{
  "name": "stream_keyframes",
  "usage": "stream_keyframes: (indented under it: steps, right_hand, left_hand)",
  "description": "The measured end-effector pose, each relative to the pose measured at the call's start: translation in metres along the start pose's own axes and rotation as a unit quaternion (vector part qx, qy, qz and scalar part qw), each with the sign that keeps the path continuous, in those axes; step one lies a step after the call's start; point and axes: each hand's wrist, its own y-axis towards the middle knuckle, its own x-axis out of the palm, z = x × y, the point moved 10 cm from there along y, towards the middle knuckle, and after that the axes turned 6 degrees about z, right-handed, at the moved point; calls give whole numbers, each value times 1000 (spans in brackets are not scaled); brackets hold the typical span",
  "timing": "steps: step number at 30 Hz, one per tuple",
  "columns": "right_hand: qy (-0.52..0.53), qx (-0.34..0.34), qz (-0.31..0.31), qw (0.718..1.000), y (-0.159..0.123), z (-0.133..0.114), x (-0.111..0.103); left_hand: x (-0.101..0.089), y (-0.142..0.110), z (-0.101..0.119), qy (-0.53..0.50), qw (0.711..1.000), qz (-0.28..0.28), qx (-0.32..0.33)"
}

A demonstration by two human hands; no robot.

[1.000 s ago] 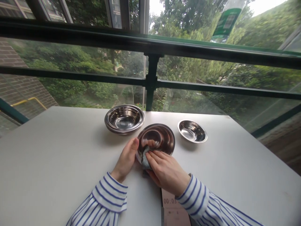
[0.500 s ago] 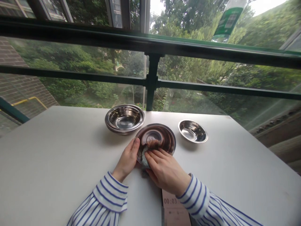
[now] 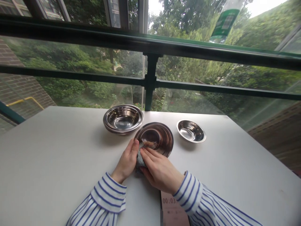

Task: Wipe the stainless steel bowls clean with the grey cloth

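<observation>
My left hand (image 3: 125,160) grips the left rim of a shiny metal bowl (image 3: 166,138), its thumb over the edge. The bowl is tipped towards me above the white table. In my right hand (image 3: 161,169) is a grey cloth (image 3: 140,159), pressed against the bowl's near left rim, close to the left thumb. Part of the cloth hangs below the rim, and the fingers cover the rest. Behind the bowl to the left stands a stack of metal bowls (image 3: 123,119). A smaller metal bowl (image 3: 191,131) sits on the right.
A phone (image 3: 172,208) showing a timer lies under my right wrist on the white table (image 3: 70,157). Beyond the table's far edge runs a dark green railing (image 3: 150,80) with glass panels. A plastic bottle (image 3: 224,25) with a green label is at the railing's top right.
My right hand has slid the cloth leftwards along the bowl's inside to the near left rim, closer to my left thumb. The left hand keeps its grip. The view has shifted slightly.
</observation>
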Motion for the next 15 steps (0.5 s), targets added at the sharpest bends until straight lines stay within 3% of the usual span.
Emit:
stream_keyframes:
  steps: [10, 15]
  right_hand:
    - [-50, 31, -74, 995, -12, 23, -12]
    - [-51, 10, -20, 998, -3, 7, -1]
  left_hand:
    - [-1, 2, 6, 3, 1000, 3, 9]
    - [0, -1, 0, 3, 1000, 14, -2]
